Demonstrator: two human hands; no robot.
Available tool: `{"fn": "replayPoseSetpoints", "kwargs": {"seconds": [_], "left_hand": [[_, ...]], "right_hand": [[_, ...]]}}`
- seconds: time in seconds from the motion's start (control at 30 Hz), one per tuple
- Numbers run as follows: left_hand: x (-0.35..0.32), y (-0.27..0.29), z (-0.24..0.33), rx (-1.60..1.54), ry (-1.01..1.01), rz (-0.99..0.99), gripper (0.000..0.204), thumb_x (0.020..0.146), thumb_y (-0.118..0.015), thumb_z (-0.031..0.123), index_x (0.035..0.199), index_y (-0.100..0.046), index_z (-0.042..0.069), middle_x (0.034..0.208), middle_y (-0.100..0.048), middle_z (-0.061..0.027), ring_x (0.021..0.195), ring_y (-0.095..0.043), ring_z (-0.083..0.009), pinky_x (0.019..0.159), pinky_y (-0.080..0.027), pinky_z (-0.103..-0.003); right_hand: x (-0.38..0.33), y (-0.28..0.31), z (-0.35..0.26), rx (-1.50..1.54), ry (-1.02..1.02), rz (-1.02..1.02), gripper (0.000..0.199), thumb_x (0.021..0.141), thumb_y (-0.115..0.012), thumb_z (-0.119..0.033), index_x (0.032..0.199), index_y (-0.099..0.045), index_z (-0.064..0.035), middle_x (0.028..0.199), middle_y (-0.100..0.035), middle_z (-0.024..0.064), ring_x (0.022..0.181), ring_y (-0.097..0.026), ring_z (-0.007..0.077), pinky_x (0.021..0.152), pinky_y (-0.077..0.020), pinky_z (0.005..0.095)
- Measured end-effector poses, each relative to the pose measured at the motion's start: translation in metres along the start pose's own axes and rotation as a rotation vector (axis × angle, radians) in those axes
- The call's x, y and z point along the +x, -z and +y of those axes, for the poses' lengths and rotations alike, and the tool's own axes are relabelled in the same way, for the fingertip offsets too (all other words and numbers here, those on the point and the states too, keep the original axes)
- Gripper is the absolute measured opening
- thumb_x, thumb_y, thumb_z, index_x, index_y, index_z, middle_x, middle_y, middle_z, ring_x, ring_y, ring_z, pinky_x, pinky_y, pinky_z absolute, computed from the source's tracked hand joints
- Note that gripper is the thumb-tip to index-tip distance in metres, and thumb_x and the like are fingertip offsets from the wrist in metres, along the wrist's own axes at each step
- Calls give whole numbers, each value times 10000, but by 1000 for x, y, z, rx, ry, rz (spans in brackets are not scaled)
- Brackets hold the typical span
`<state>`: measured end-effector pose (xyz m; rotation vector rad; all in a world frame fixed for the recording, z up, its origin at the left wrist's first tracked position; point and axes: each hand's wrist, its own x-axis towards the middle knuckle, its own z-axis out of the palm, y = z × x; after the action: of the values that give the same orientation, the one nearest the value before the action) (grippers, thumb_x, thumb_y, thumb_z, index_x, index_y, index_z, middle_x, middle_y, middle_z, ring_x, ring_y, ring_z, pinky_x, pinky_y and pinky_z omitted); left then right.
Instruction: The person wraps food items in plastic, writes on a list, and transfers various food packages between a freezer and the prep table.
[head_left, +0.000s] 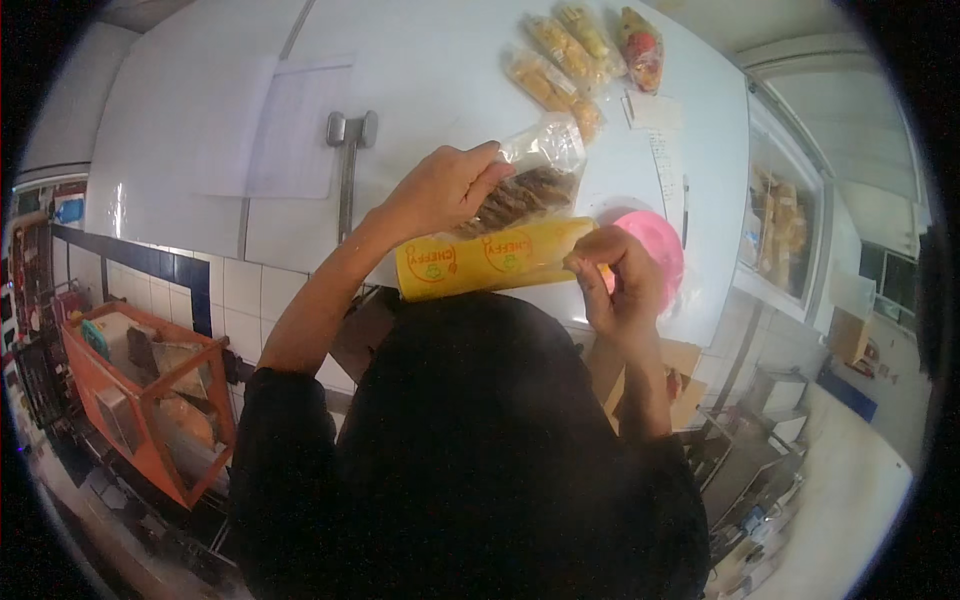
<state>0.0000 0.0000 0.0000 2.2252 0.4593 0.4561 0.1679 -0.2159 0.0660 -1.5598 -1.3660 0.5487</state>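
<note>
counter: big white worktop (440, 70) filling the top half of the view, glossy, everything sits on or over it

orange crate: orange-framed box (150, 400) down at the lower left, well apart from the hands

yellow pack: long yellow printed packet (480, 262) held level just over the counter's near edge, right hand (615, 275) clenched round its right end

clear bag: see-through bag of brown sticks (525, 190), left hand (445, 185) gripping it from the left; it's tilted, lower end touching the yellow pack

pink lid: round pink thing (655, 240) right behind the right hand, partly hidden

snack bags: row of packed snack bags (575, 55) at the far edge, well apart

metal tool: hammer-shaped metal piece (349, 150) left of the left hand
</note>
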Motion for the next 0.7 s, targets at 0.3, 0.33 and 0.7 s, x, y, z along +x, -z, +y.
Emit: {"fn": "replayPoseSetpoints", "kwargs": {"seconds": [0.3, 0.33, 0.7], "left_hand": [[-11, -13, -10, -180, 60, 121, 311, 1096, -575, 255, 996, -588, -39, 698, -612, -258, 604, -602, -447, 581, -455, -463], [-13, -10, -9, -176, 103, 158, 317, 1099, -570, 262, 1002, -594, -39, 706, -606, -259, 599, -594, -426, 585, -455, -457], [-94, 53, -29, -100, 561, 489, 352, 1113, -549, 292, 1054, -646, -41, 811, -638, -121, 743, -563, -193, 681, -461, -403]], "right_hand": [[55, -3, -2, -19, -7, -159, 72, 995, -718, -16, 998, -654, 17, 921, -698, 60, 845, -706, 137, 770, -579, 268], [54, -2, -1, -20, -8, -158, 72, 995, -718, -16, 998, -654, 17, 921, -698, 60, 845, -706, 137, 770, -579, 268], [58, -10, 18, -385, 35, -566, 522, 815, -907, -352, 1163, -654, -58, 1152, -676, 118, 1100, -674, 242, 937, -542, 444]]}}
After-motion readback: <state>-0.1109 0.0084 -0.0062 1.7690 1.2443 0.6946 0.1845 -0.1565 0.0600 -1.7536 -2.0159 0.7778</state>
